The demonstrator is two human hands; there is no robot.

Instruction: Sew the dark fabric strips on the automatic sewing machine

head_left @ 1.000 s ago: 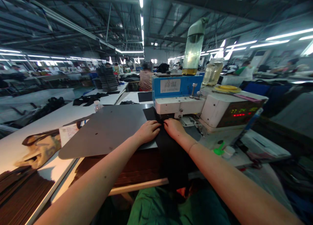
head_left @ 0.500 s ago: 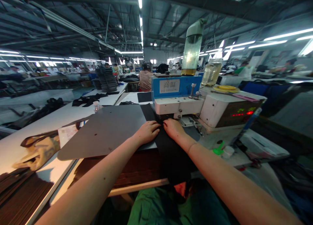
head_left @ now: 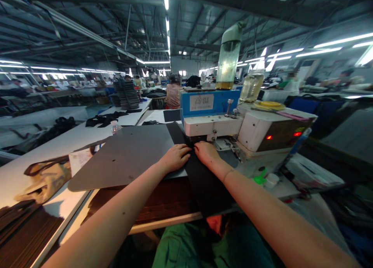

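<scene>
A long black fabric strip point(head_left: 201, 182) runs from behind the sewing machine head point(head_left: 212, 126) across the bed and down toward my lap. My left hand point(head_left: 176, 158) holds the strip's left edge, its fingers pointing right and the thumb bent beneath them. Close beside it, my right hand point(head_left: 206, 153) has curled fingers gripping the strip just below the machine head. The two hands' fingertips nearly meet. Under my left hand and wrist lies a smooth grey plate point(head_left: 125, 151). The needle area is hidden behind my fingers and the dark fabric.
A control box point(head_left: 276, 132) with red lights stands on the right, a yellow dish point(head_left: 269, 106) on top. An oil bottle point(head_left: 229, 60) rises above the machine. Stacked brown pieces point(head_left: 26, 229) lie lower left, near tan cloth point(head_left: 48, 178). A green-nozzled item point(head_left: 260, 177) sits right.
The strip's near end has swung slightly to the right and lies flatter. Lights on the control box have changed. Both hands stay nearly in place.
</scene>
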